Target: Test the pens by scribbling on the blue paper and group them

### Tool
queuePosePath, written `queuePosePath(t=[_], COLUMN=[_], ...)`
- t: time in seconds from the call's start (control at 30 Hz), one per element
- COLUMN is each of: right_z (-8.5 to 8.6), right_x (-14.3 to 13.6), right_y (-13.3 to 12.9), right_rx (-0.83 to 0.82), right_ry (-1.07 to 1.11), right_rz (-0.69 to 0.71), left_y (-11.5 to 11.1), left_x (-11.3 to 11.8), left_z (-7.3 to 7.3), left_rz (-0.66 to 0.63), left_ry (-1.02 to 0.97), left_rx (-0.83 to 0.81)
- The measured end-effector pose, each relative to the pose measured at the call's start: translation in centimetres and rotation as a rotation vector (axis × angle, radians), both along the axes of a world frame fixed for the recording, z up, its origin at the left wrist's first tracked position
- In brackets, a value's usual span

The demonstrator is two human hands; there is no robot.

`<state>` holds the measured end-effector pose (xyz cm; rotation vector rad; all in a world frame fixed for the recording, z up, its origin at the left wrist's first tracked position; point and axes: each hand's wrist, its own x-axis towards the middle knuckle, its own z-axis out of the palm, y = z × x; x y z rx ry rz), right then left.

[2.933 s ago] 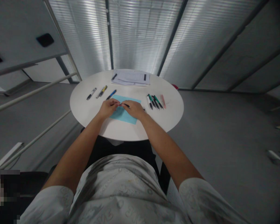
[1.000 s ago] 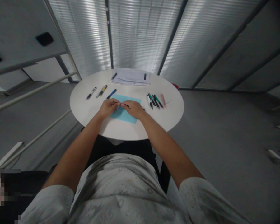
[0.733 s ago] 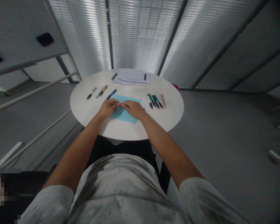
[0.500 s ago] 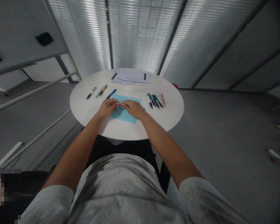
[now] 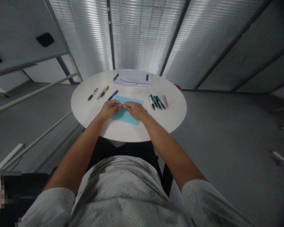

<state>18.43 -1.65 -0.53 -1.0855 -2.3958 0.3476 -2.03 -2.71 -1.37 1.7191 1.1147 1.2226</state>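
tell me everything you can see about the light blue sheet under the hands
The light blue sheet looks like paper, roughly rectangular, lying flat and slightly turned on the white round table. The left hand and right hand hide part of it; whether they touch it is unclear. A blue pen lies by its far left corner.

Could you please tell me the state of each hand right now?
Left hand: closed on a small thing, unidentifiable.
Right hand: closed; what it grips cannot be told.

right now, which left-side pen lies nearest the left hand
The blue pen, beyond the left hand; the yellow pen and white pen lie farther left.
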Motion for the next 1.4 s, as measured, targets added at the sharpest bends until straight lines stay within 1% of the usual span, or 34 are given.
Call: queuePosePath(t=[0.13,0.43,0.7,1.0,1.27,1.4], right_z=[0.11,0.17,0.19,0.27,0.46,0.67], right_x=[-0.09,-0.23,-0.25,-0.29,-0.31,-0.28], right_y=[-0.07,-0.11,-0.23,-0.38,-0.54,-0.70], right_rx=[-0.010,0.003,0.028,0.052,0.061,0.062], right_ry=[-0.039,-0.051,-0.075,-0.122,-0.141,-0.148], right_rz=[-0.015,-0.006,-0.030,-0.040,-0.067,-0.087], left_y=[-0.21,-0.08,-0.54,0.03,-0.39,-0.22], left_x=[0.02,0.01,0.04,0.02,0.09,0.10], left_z=[0.25,0.17,0.73,-0.11,0.30,-0.01], left_rz=[0.018,0.058,0.045,0.021,0.034,0.037], left_ry=[0.036,0.015,-0.005,-0.015,0.036,-0.002], left_rx=[-0.002,-0.017,-0.021,-0.032,-0.022,-0.047])
